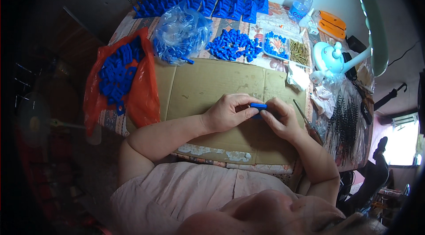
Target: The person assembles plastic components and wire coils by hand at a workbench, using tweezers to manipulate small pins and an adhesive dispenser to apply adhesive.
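Between my two hands is a small blue plastic part [258,106], held just above a brown cardboard sheet [208,84]. My left hand [226,112] is closed, its thumb and fingers pinching the left end of the part. My right hand [282,119] grips the other end with curled fingers and thumb. The fingers cover some of the part, so its full shape cannot be made out. To the right of my right hand lies a screwdriver [311,125] with a thin metal shaft.
At left, a red plastic bag [150,98] holds blue parts. Behind the cardboard are a clear bag [183,31], a pile of blue pieces [233,45] and a tray [287,59] of screws. Blue racks with springs [239,2] line the back; a lamp base [328,58] stands right.
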`<state>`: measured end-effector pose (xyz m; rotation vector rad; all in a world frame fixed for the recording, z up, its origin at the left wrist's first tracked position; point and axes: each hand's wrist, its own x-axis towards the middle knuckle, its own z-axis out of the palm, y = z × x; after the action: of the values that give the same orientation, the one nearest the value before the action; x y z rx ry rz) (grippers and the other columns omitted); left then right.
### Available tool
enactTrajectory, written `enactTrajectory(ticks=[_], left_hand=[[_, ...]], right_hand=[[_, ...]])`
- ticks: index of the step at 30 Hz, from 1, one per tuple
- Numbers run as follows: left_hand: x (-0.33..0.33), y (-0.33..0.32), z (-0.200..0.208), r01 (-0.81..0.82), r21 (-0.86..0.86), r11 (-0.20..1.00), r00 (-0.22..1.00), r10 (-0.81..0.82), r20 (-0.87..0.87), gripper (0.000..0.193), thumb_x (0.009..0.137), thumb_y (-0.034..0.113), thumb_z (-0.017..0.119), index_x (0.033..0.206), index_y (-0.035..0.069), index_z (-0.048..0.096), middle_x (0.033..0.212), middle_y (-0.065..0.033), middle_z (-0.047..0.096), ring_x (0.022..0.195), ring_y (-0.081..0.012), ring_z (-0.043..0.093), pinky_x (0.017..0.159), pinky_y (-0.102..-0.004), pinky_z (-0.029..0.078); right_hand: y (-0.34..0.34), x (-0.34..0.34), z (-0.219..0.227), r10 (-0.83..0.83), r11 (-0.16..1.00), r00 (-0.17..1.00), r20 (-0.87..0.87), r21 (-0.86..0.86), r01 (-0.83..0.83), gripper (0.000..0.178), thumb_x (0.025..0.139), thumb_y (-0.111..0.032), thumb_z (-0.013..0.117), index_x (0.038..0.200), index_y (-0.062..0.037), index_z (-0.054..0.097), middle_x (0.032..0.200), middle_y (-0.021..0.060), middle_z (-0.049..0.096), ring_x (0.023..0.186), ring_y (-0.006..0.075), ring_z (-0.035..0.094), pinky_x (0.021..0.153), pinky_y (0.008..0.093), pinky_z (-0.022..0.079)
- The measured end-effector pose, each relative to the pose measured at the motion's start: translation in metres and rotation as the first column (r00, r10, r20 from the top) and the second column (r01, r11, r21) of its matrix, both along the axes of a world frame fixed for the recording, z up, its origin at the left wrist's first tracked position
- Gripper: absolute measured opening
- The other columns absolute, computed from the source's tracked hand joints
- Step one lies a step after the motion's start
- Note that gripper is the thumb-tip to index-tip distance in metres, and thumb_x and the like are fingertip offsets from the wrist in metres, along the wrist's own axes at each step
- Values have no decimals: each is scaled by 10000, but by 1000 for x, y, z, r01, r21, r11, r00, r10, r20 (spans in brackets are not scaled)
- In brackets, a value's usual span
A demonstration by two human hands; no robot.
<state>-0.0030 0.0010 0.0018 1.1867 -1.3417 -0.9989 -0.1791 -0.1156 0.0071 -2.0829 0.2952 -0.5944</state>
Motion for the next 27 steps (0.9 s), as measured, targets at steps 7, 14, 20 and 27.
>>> enactTrajectory(ticks=[7, 14, 20, 27], left_hand=[[-1, 0, -1, -13, -78, 997, 997, 18, 70, 217, 881, 59, 601, 1086, -1, 637, 886, -68, 627, 819, -125, 580, 718, -258, 466], [-1, 0, -5, -15, -135, 991, 996, 26, 82, 216, 884, 74, 601, 1085, 4, 637, 869, -62, 621, 795, -117, 571, 705, -263, 461], [1, -1, -4, -10, -114, 993, 994, 22, 103, 215, 884, 74, 602, 1086, 11, 639, 895, -68, 633, 813, -121, 578, 718, -263, 467], [-1, -1, -1, -24, -68, 997, 998, 28, 62, 224, 877, 110, 612, 1078, 17, 641, 912, -96, 644, 836, -157, 600, 743, -290, 478]], right_hand=[[2, 0, 2, -7, 1000, 1000, 7, -5, 7, 82, 818, -51, 648, 840, -14, 578, 629, 101, 554, 532, 175, 555, 498, 290, 407], [4, 1, 5, -25, 1000, 1000, -14, 2, 25, 76, 815, -37, 646, 827, -9, 576, 613, 80, 557, 513, 134, 544, 484, 272, 402], [4, 3, 9, -28, 1000, 1000, -8, 10, 28, 80, 813, -33, 650, 827, -9, 576, 617, 78, 562, 515, 133, 542, 486, 271, 405], [1, 0, 5, -23, 1000, 999, -22, -4, 23, 84, 808, -34, 655, 834, -8, 579, 627, 92, 565, 527, 145, 552, 494, 275, 409]])
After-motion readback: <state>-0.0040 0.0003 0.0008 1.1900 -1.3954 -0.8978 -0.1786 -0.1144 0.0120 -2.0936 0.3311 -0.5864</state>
